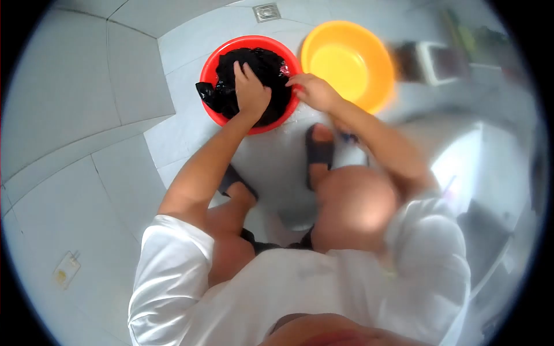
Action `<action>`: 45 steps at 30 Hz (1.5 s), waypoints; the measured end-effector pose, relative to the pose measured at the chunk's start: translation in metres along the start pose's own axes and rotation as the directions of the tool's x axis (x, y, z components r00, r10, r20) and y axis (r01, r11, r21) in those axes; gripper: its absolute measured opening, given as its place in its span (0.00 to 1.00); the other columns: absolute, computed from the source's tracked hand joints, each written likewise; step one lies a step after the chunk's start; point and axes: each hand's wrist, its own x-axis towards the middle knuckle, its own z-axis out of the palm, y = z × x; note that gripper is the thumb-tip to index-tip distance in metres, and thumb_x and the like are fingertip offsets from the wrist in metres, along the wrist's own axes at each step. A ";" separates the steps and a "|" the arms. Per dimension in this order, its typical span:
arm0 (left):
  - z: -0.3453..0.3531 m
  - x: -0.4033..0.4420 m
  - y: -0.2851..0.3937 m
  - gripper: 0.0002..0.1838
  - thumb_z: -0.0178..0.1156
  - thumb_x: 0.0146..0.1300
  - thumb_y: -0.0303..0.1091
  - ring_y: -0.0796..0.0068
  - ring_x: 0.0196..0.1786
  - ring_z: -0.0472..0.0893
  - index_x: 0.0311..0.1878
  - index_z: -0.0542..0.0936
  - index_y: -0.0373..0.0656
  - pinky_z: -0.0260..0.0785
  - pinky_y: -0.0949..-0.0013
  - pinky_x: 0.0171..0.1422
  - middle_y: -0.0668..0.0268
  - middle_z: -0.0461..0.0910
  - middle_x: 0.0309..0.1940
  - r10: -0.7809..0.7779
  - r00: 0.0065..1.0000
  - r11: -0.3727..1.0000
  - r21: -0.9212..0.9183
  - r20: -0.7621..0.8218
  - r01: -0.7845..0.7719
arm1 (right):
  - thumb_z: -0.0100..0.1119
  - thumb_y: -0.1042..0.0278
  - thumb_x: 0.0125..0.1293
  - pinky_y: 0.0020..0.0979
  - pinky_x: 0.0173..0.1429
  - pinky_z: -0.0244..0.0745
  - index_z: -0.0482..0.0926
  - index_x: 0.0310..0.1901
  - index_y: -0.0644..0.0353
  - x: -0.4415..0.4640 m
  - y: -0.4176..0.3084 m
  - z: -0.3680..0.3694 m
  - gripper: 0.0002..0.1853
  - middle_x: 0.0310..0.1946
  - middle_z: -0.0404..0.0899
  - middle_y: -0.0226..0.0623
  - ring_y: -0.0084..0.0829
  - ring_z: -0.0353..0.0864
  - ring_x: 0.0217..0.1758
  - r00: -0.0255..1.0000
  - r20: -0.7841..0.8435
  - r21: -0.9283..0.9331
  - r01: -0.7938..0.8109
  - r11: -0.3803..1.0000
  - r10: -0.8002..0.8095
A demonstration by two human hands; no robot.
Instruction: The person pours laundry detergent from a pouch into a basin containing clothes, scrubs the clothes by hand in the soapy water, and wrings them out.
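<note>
A red basin stands on the floor, filled with bunched black cloth that looks wet and shiny. One fold of the cloth hangs over the basin's left rim. My left hand lies on top of the cloth with its fingers apart, apparently not gripping it. At the right rim is my right hand, its fingers loosely bent and apart, pointing in towards the cloth. Just beyond those fingertips shows a small pinkish-red patch, too small to name.
A yellow basin stands right of the red one, its yellow inside visible. Behind them is a floor drain. My slippered feet are close in front of the basins. Tiled wall rises on the left; blurred objects lie right.
</note>
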 end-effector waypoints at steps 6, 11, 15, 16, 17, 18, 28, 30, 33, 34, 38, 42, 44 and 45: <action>0.022 -0.025 0.080 0.34 0.70 0.56 0.36 0.41 0.71 0.70 0.67 0.73 0.41 0.69 0.50 0.73 0.43 0.63 0.71 0.361 0.917 0.929 -0.159 0.171 -0.335 | 0.69 0.69 0.64 0.45 0.68 0.72 0.82 0.57 0.59 -0.174 0.005 0.031 0.19 0.60 0.80 0.47 0.52 0.77 0.62 0.598 -0.746 0.142 -0.289 0.947 0.295; 0.033 -0.063 0.074 0.44 0.76 0.55 0.46 0.42 0.68 0.72 0.72 0.68 0.43 0.72 0.47 0.68 0.48 0.69 0.65 -0.022 0.896 0.975 0.207 0.444 -0.078 | 0.74 0.56 0.65 0.48 0.72 0.67 0.76 0.63 0.64 -0.237 0.007 0.062 0.30 0.62 0.77 0.53 0.55 0.72 0.67 0.387 -0.734 0.361 -0.475 0.803 0.559; 0.062 -0.107 0.020 0.43 0.75 0.58 0.42 0.47 0.65 0.74 0.74 0.66 0.44 0.76 0.48 0.64 0.52 0.72 0.60 0.098 0.926 0.919 0.323 0.365 -0.224 | 0.69 0.45 0.67 0.42 0.62 0.75 0.75 0.64 0.67 -0.227 0.106 0.101 0.35 0.63 0.77 0.51 0.45 0.80 0.59 0.169 -0.226 0.918 -0.293 0.268 0.959; 0.065 -0.113 0.015 0.43 0.75 0.58 0.42 0.47 0.65 0.74 0.74 0.66 0.44 0.76 0.48 0.64 0.52 0.72 0.60 0.097 0.926 0.919 0.324 0.365 -0.224 | 0.69 0.45 0.67 0.42 0.62 0.75 0.75 0.64 0.67 -0.224 0.099 0.084 0.35 0.63 0.77 0.51 0.45 0.80 0.59 0.170 -0.225 0.918 -0.293 0.267 0.959; 0.068 -0.113 0.011 0.40 0.73 0.60 0.39 0.48 0.64 0.75 0.73 0.66 0.44 0.78 0.50 0.62 0.54 0.73 0.59 0.114 0.931 0.895 0.371 0.348 -0.248 | 0.67 0.48 0.66 0.39 0.57 0.76 0.75 0.63 0.68 -0.219 0.096 0.063 0.34 0.58 0.79 0.50 0.42 0.81 0.53 0.213 0.004 0.944 -0.324 0.067 0.977; 0.072 -0.112 0.006 0.37 0.71 0.62 0.36 0.50 0.63 0.75 0.72 0.67 0.44 0.80 0.52 0.61 0.56 0.74 0.57 0.129 0.936 0.868 0.419 0.329 -0.267 | 0.66 0.50 0.65 0.37 0.53 0.77 0.76 0.62 0.68 -0.211 0.100 0.053 0.33 0.54 0.80 0.49 0.39 0.82 0.48 0.249 0.232 0.921 -0.366 -0.130 0.940; 0.058 -0.188 -0.044 0.18 0.59 0.68 0.32 0.56 0.62 0.74 0.61 0.74 0.54 0.81 0.45 0.58 0.66 0.76 0.52 0.117 0.947 0.787 0.553 0.299 -0.272 | 0.60 0.60 0.70 0.28 0.33 0.81 0.77 0.53 0.65 -0.161 0.130 0.053 0.17 0.37 0.82 0.41 0.32 0.85 0.31 0.332 0.229 0.973 -0.089 -0.211 0.915; 0.055 -0.193 -0.069 0.15 0.57 0.69 0.34 0.57 0.62 0.74 0.58 0.76 0.56 0.80 0.42 0.58 0.69 0.76 0.51 0.110 0.951 0.755 0.598 0.289 -0.269 | 0.56 0.63 0.74 0.24 0.31 0.84 0.74 0.55 0.65 -0.105 0.135 0.041 0.16 0.38 0.84 0.43 0.35 0.90 0.33 0.463 0.223 0.969 -0.011 -0.247 0.858; 0.068 -0.204 -0.071 0.14 0.57 0.70 0.34 0.54 0.66 0.72 0.57 0.75 0.56 0.80 0.40 0.59 0.69 0.75 0.52 -0.053 0.959 0.761 0.633 0.280 -0.143 | 0.52 0.63 0.76 0.32 0.39 0.88 0.70 0.60 0.64 -0.030 0.159 0.018 0.18 0.43 0.85 0.49 0.41 0.92 0.42 0.609 0.288 0.956 -0.131 -0.264 0.739; 0.074 -0.206 -0.056 0.18 0.64 0.65 0.37 0.54 0.67 0.71 0.57 0.75 0.56 0.81 0.41 0.59 0.69 0.75 0.52 -0.123 0.955 0.751 0.654 0.271 -0.089 | 0.48 0.64 0.78 0.39 0.47 0.90 0.66 0.65 0.61 -0.008 0.158 0.002 0.19 0.49 0.83 0.53 0.47 0.90 0.46 0.628 0.373 0.912 -0.115 -0.393 0.683; 0.083 -0.250 0.002 0.28 0.69 0.63 0.39 0.48 0.73 0.67 0.66 0.74 0.54 0.82 0.44 0.59 0.66 0.74 0.60 -0.347 0.850 0.806 0.589 0.397 0.054 | 0.41 0.63 0.81 0.43 0.51 0.89 0.64 0.65 0.60 0.021 0.159 0.014 0.17 0.50 0.83 0.53 0.49 0.89 0.47 0.689 0.432 0.867 -0.138 -0.479 0.582; 0.111 -0.253 0.046 0.21 0.58 0.71 0.33 0.40 0.74 0.66 0.67 0.76 0.50 0.83 0.49 0.58 0.60 0.78 0.59 -0.411 0.806 0.845 0.509 0.425 0.162 | 0.37 0.60 0.83 0.45 0.53 0.88 0.72 0.57 0.69 0.028 0.148 0.017 0.20 0.44 0.85 0.50 0.45 0.89 0.45 0.745 0.404 0.909 -0.264 -0.321 0.531; 0.104 -0.243 0.069 0.20 0.58 0.72 0.35 0.39 0.75 0.65 0.66 0.76 0.49 0.83 0.46 0.59 0.59 0.78 0.59 -0.451 0.800 0.840 0.491 0.396 0.230 | 0.39 0.60 0.83 0.46 0.57 0.86 0.72 0.56 0.68 0.026 0.128 0.016 0.18 0.41 0.85 0.49 0.49 0.88 0.48 0.783 0.452 0.884 -0.333 -0.328 0.426; 0.105 -0.235 0.078 0.20 0.58 0.72 0.36 0.39 0.76 0.65 0.66 0.76 0.48 0.82 0.43 0.60 0.59 0.78 0.60 -0.487 0.782 0.829 0.487 0.389 0.275 | 0.41 0.59 0.82 0.45 0.55 0.87 0.73 0.54 0.68 0.013 0.099 -0.006 0.18 0.38 0.85 0.47 0.48 0.89 0.47 0.759 0.457 0.889 -0.379 -0.257 0.464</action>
